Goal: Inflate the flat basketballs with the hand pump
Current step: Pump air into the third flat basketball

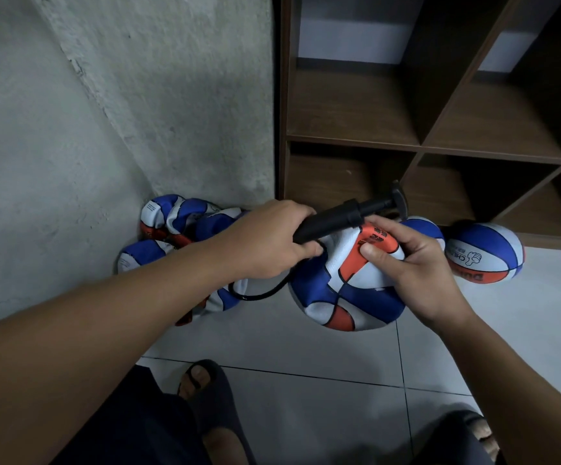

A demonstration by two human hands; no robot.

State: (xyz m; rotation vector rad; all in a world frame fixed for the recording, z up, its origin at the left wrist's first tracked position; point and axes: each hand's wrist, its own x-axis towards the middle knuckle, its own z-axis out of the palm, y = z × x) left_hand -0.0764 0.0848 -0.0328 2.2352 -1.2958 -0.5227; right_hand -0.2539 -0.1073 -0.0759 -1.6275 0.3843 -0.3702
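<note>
My left hand (269,241) grips the barrel of a black hand pump (346,218), whose T-handle points up and right toward the shelf. A thin black hose (262,293) loops down from the pump below my left wrist. My right hand (416,266) holds a flat blue, white and orange basketball (343,293) from the right, thumb pressing its orange panel. Several more flat basketballs (172,223) lie heaped in the corner on the left. One round, inflated basketball (487,253) sits on the floor at the right.
A brown wooden cubby shelf (420,142) stands behind the balls, its compartments bare. A rough grey wall (121,112) closes the left side. The floor is pale tile (306,380). My sandalled feet (205,391) show at the bottom.
</note>
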